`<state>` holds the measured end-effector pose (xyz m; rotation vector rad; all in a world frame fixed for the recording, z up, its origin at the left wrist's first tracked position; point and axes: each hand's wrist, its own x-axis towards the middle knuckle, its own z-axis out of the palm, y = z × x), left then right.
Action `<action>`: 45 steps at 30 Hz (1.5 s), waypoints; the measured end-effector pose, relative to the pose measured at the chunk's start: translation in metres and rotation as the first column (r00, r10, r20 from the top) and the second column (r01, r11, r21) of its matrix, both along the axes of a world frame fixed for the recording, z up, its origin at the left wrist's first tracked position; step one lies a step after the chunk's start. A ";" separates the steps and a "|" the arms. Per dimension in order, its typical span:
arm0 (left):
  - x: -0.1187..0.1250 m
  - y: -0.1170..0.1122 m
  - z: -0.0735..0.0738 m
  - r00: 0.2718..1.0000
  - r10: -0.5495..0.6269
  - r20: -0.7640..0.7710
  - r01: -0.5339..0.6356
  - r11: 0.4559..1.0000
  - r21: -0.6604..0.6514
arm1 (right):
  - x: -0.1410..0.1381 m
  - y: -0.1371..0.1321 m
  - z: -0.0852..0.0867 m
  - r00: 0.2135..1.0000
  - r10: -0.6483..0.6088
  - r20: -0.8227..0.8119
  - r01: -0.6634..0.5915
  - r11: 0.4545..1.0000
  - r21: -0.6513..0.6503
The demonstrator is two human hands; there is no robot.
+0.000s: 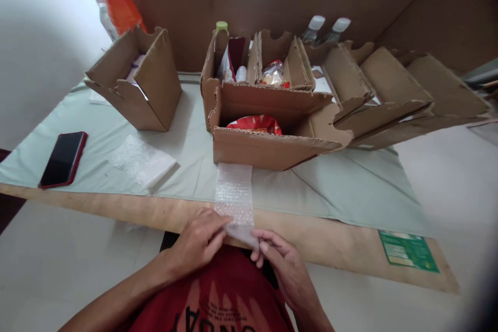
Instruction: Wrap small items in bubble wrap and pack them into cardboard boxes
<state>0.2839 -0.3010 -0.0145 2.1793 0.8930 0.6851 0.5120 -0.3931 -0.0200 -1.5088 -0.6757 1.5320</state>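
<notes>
A strip of bubble wrap (234,192) lies over the table's front edge, its far end against the front cardboard box. My left hand (204,236) is at the strip's near left corner, thumb and fingers closed on its edge. At the near right corner, my right hand (278,254) pinches the same end between thumb and fingers. Between the two hands that end looks folded or lifted off the table. Another folded piece of bubble wrap (142,161) rests on the cloth to the left.
A phone (64,160) lies at the left. Behind my hands stand a front cardboard box (272,150) with a red packet (257,123), several more open boxes, and bottles (313,28). A separate box (155,98) stands back left. A green label (408,250) is on the right edge.
</notes>
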 end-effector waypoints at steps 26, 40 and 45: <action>0.014 0.028 -0.022 0.950 0.256 -0.178 -0.203 0.942 0.268 | -0.010 0.052 0.004 0.354 -0.272 0.895 -0.540 0.722 0.433; -0.002 -0.004 0.001 0.866 0.476 0.150 -0.185 0.585 -0.790 | -0.013 0.052 -0.001 0.693 -0.055 0.719 -0.292 0.890 0.350; 0.016 -0.001 -0.005 0.772 0.570 0.283 0.020 0.423 -0.906 | -0.014 0.043 0.014 0.800 0.067 0.596 -0.314 0.893 0.322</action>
